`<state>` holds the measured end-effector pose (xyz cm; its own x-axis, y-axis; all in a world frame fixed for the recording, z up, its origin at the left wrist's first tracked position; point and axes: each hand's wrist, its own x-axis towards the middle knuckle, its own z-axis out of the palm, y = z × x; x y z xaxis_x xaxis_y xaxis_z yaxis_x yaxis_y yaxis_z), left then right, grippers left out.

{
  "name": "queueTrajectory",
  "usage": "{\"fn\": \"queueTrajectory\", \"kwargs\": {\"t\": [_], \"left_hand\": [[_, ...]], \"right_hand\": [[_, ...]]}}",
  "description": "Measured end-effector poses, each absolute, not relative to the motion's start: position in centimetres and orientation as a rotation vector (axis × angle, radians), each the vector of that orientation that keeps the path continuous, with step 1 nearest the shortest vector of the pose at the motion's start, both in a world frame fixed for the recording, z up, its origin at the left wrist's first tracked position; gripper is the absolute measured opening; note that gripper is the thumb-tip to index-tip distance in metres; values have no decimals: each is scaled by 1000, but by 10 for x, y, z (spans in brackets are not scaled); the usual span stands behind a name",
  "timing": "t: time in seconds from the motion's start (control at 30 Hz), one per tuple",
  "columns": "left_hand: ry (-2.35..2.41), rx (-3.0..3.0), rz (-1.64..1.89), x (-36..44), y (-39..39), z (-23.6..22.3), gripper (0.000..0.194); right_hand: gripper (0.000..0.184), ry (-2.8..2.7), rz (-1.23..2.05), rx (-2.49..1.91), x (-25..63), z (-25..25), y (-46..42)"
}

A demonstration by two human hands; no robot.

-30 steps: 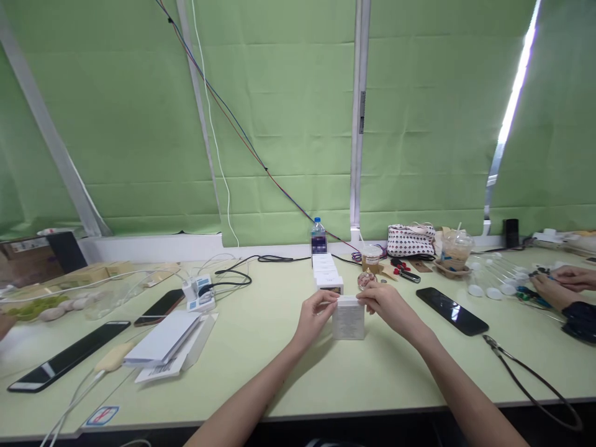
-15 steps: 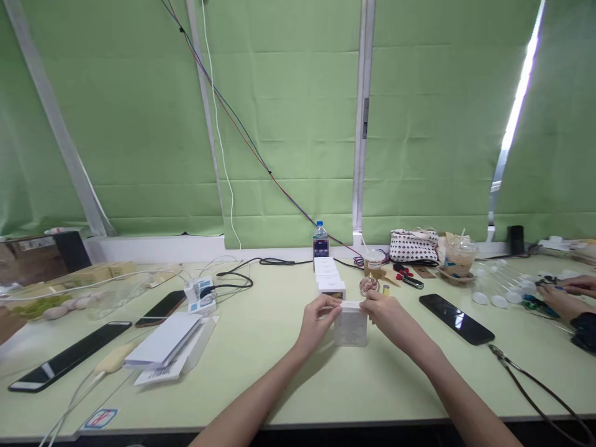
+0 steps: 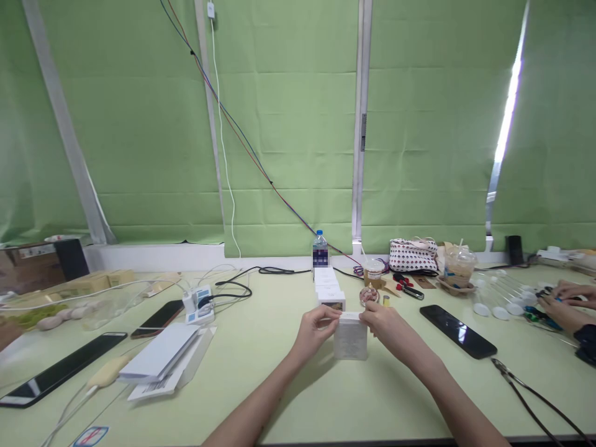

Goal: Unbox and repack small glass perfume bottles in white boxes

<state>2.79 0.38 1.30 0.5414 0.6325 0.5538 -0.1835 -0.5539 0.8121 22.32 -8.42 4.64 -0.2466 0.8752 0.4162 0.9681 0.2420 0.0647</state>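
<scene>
A small white box point(image 3: 351, 340) stands upright on the pale green table, its broad face toward me. My left hand point(image 3: 316, 332) pinches its upper left corner between thumb and fingers. At the upper right corner my right hand point(image 3: 384, 326) grips it, with the fingertips partly hidden behind. Just beyond it, a row of similar white boxes point(image 3: 327, 284) runs back toward a blue-capped bottle point(image 3: 320, 249). Behind my right hand lies a round pinkish item point(image 3: 369, 296) that I cannot make out well.
To the right lie a black phone point(image 3: 459, 331), a cord with a metal clip point(image 3: 500, 366) and lidded clear tubes point(image 3: 505, 295); another person's hands point(image 3: 565, 304) work there. Leftward are white paper sheets point(image 3: 161, 354), a power strip point(image 3: 200, 307), phones and cables. Drink cups point(image 3: 460, 267) stand at the back.
The camera has tilted slightly upward, so the table appears lower in view. Both hands keep hold of the box's top corners, with little other visible movement.
</scene>
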Motion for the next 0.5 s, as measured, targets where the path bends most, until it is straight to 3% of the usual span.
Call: {"fn": "queueTrajectory", "kwargs": {"t": [0.27, 0.5], "left_hand": [[347, 1811, 1075, 21, 2, 15, 21], [327, 1795, 1103, 22, -3, 13, 22]], "right_hand": [[20, -2088, -656, -1633, 213, 45, -88], [29, -2004, -105, -1303, 202, 35, -75]]}}
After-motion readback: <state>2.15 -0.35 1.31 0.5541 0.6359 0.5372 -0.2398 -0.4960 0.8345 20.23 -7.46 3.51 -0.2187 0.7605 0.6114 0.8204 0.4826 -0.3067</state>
